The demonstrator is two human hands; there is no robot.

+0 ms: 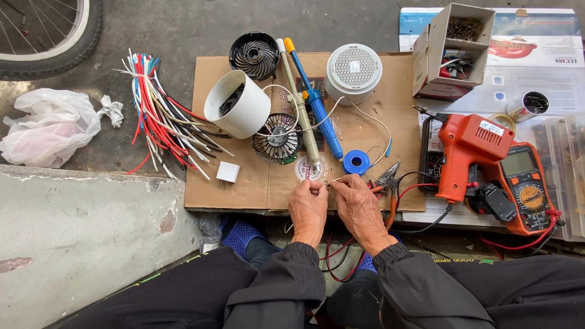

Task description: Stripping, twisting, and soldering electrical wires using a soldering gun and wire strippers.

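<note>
My left hand [308, 207] and my right hand [359, 204] meet at the near edge of a cardboard sheet [207, 183]. Both pinch a thin wire [332, 180] between fingertips, held just above the cardboard. The tip of a beige soldering iron [301, 113] lies right beside my left fingers. A blue desoldering pump [317, 106] rests next to it. A blue solder spool [356, 162] and orange-handled pliers [390, 189] sit by my right hand.
A white cylinder housing [241, 103], a round fan part [277, 139], a white grille [353, 72] and a black fan disc [255, 56] lie on the cardboard. Orange heat gun [466, 155] and multimeter [524, 186] at right. Coloured wire bundle [161, 119], plastic bag [49, 125] at left.
</note>
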